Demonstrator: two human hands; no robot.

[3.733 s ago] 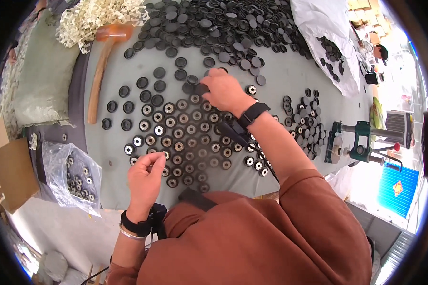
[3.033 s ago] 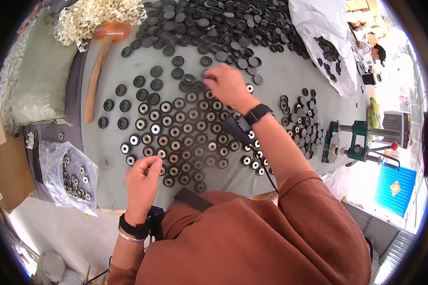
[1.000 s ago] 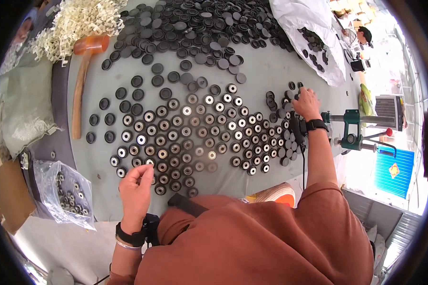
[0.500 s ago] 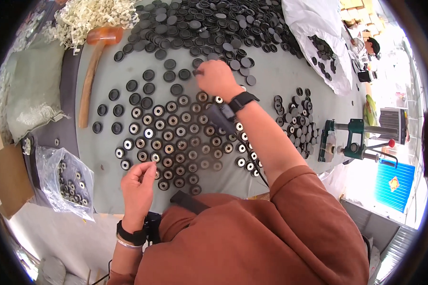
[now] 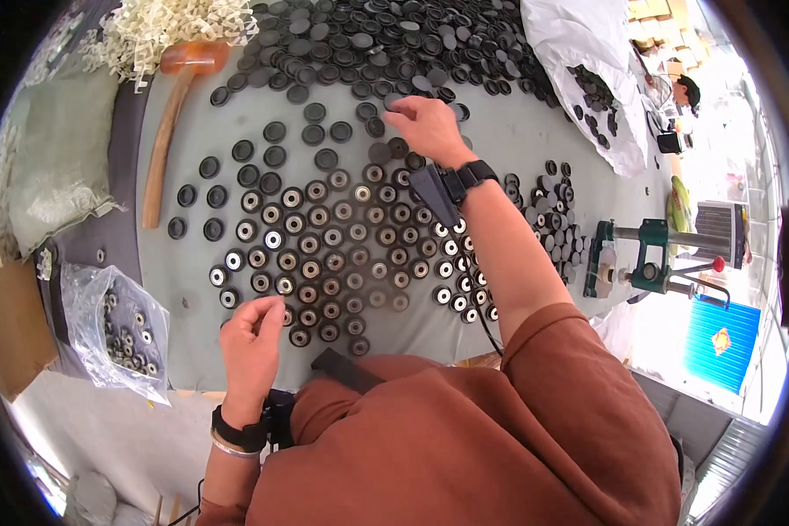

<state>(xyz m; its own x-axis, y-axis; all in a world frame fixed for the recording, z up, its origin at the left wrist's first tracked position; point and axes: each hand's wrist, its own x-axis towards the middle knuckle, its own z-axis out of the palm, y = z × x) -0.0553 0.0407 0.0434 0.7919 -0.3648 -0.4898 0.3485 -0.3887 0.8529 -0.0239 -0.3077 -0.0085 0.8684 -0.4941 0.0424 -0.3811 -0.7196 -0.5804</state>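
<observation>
Your right hand (image 5: 425,125) reaches far up the grey worktop (image 5: 517,140), its grip narrowed over black discs (image 5: 386,149) beside the big pile (image 5: 368,44). Your left hand (image 5: 252,337) pinches loosely near the laid-out rows (image 5: 342,254); whether it holds anything, you cannot tell.

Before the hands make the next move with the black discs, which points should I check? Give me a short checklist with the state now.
1. Right hand at the far pile of black discs: ok, fingertips at the pile's near edge.
2. Disc gripped in the right hand: cannot tell.
3. Left hand at the near edge of the laid-out discs with bright centres: ok.
4. Part pinched in the left hand: cannot tell, fingers curled.
5. Wooden mallet away from both hands: ok, lies at the left.
6. Plastic bag of small parts within the left hand's reach: ok, probably.
</observation>
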